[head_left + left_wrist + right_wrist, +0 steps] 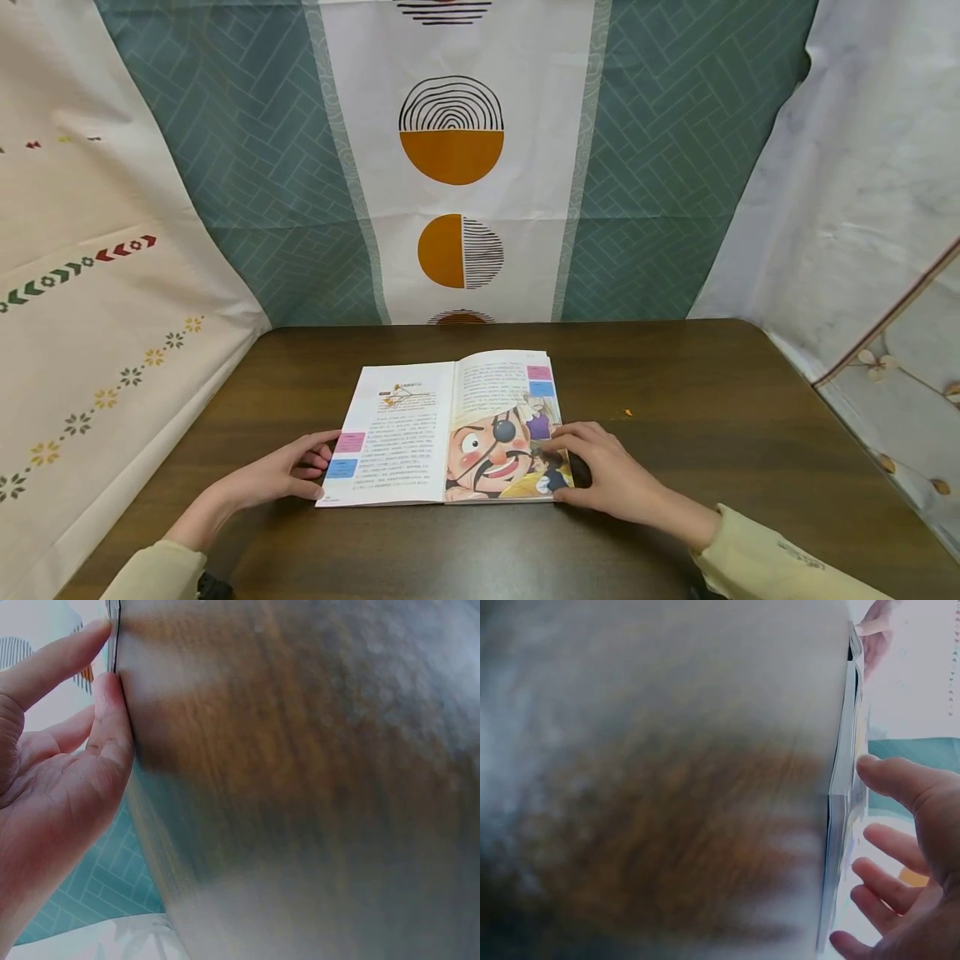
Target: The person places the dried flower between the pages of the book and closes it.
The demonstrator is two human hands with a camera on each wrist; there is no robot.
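On the dark brown wooden table (675,375), our left hand (279,473) and right hand (613,477), thumbs apart from fingers, touch opposite sides of an open, colour-illustrated paper book (405,450) we seem to be steadying; turning onward would call for lifting a page edge.

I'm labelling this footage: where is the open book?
In the head view, the open book lies on the brown table below centre, between the left hand at its left edge and the right hand at its right edge.
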